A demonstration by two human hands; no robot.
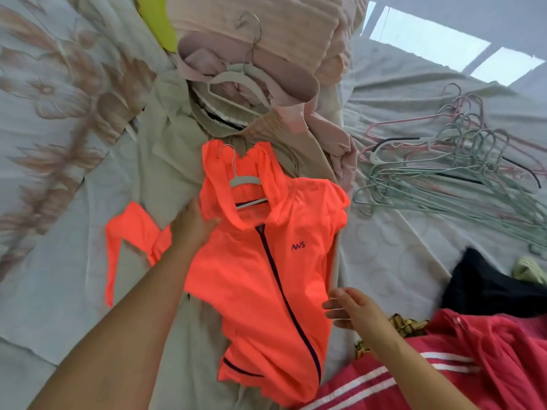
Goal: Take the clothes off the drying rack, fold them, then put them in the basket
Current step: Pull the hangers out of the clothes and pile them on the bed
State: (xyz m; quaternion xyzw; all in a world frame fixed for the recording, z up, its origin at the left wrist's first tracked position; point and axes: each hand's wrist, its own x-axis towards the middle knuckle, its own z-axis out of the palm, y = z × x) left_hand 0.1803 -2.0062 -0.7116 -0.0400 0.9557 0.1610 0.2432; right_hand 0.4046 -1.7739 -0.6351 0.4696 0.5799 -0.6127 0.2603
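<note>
Now, orange jacket (245, 291): lies front-up and zipped on a beige garment (165, 161) spread over the bed (74, 291); not yet folded.
Long axis: hood (219, 161) at 12 o'clock, hem at about 5 o'clock, following the zip (281, 285); one sleeve (130, 230) is flung out to 9 o'clock.
Hanger (245, 182): inside the neck, with its hook poking toward 12 o'clock.
Left hand (194, 224): on the shoulder at the jacket's 10 o'clock, thumb laid over the fabric; whether the fingers pinch it I cannot tell.
Right hand (352, 309): at the 3 o'clock edge, fingers loosely spread, holding nothing, touching or just beside the cloth.
Nearer hand: the left, near the hanger; the right is well apart from it.
Likely next: draw the hanger out toward 12 o'clock while one hand pins the shoulder.
Outward: loose hangers (461, 173) at 2 o'clock; red striped garment (458, 365) at 4 o'clock.
</note>
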